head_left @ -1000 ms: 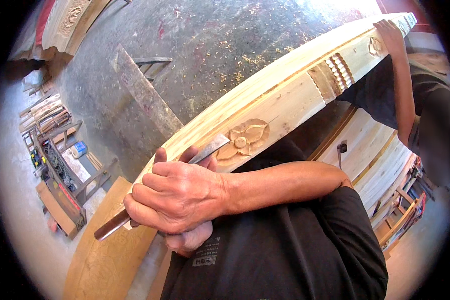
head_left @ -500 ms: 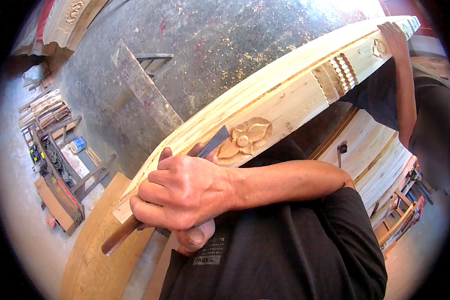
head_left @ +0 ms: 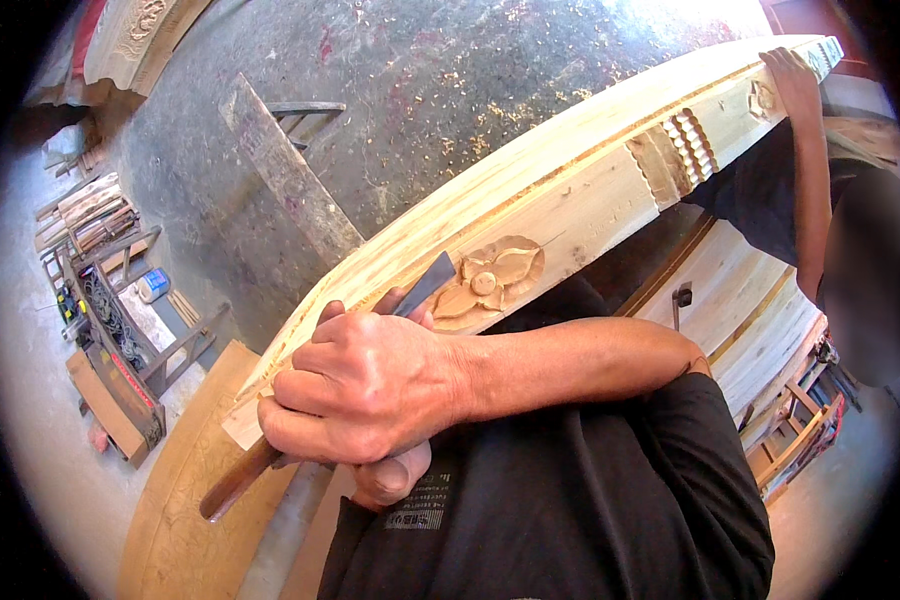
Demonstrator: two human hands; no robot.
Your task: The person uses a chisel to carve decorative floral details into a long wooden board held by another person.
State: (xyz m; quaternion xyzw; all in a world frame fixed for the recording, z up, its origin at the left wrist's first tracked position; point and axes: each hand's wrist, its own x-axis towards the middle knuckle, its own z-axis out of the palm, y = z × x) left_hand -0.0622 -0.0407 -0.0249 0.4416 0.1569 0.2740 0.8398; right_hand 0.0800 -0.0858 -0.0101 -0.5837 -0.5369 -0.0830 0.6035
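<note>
Metal chisel (head_left: 429, 283) in curled right hand (head_left: 360, 385)

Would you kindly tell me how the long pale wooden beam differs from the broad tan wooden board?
The long pale wooden beam has relief carving, while the broad tan wooden board shows faint line patterns. The beam looks paler; the board, darker. Both are wooden.

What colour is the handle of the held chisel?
The chisel handle is brown; it shows best in the head view.
</note>
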